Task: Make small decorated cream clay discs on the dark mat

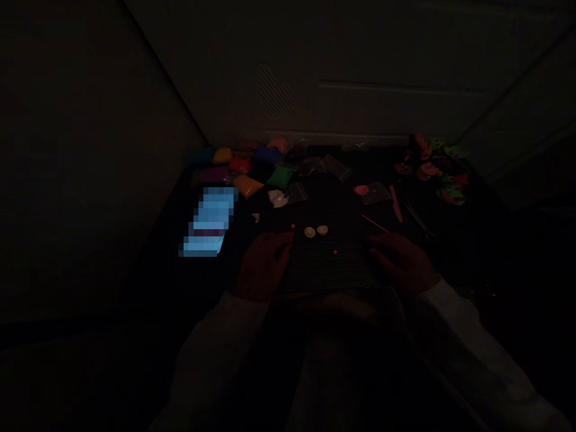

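The room is left almost wholly dark, with one striped heart (275, 93) shown on the wall (369, 54) behind a dark ribbed mat (315, 273). Two pale discs (309, 232) are set side by side near the mat's middle, between the hands, and seem, by their round outlines, to be shaped already; two pink beads (335, 252) are seen apart from them, one near the left hand (262, 267), and are judged not yet joined to anything. How much is left cannot be told more closely. The left hand's fingers are loosely curled beside the discs, and those of the right hand (402, 259) are bent near one pink stick (375, 223); whether anything is gripped by either (the gloom is too deep) cannot be told. Beyond, at least eight coloured packets (279, 177) can be counted, along with one white lump (278, 198), one white scrap (256, 218), one pink lump (361, 190) and one pink knife (396, 205). One lit phone (209, 219) is placed at the left; the bright pieces (427, 171) heaped at far right cannot be counted surely.
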Available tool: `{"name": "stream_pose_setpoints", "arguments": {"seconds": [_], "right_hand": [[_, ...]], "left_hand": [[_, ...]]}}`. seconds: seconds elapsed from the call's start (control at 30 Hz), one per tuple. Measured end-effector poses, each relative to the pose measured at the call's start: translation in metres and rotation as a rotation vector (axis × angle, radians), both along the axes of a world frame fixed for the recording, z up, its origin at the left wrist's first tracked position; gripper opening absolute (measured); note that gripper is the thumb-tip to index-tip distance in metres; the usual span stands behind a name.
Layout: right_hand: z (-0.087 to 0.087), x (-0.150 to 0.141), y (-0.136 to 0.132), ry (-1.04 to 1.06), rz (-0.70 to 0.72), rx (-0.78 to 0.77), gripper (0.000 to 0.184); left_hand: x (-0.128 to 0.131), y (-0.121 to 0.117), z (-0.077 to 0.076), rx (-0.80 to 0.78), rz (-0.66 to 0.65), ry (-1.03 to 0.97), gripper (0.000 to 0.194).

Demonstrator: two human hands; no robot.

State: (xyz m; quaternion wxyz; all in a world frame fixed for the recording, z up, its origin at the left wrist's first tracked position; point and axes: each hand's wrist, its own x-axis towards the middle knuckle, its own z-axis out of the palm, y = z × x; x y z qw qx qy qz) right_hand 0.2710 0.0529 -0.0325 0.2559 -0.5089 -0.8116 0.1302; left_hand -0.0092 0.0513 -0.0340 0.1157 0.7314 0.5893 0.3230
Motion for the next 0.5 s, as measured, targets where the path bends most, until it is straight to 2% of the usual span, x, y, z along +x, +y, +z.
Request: {"name": "stream_pose_setpoints", "arguments": {"seconds": [0.23, 0.5], "right_hand": [[-0.0039, -0.0009, -0.0055, -0.273, 0.086, 0.173, 0.032], [0.0000, -0.0043, -0.0068, -0.350, 0.083, 0.183, 0.031]], "left_hand": [[0.0011, -0.0002, -0.0013, 0.010, 0.018, 0.039, 0.022], [0.0013, 0.0009, -0.0011, 0.016, 0.008, 0.065, 0.020]]}}
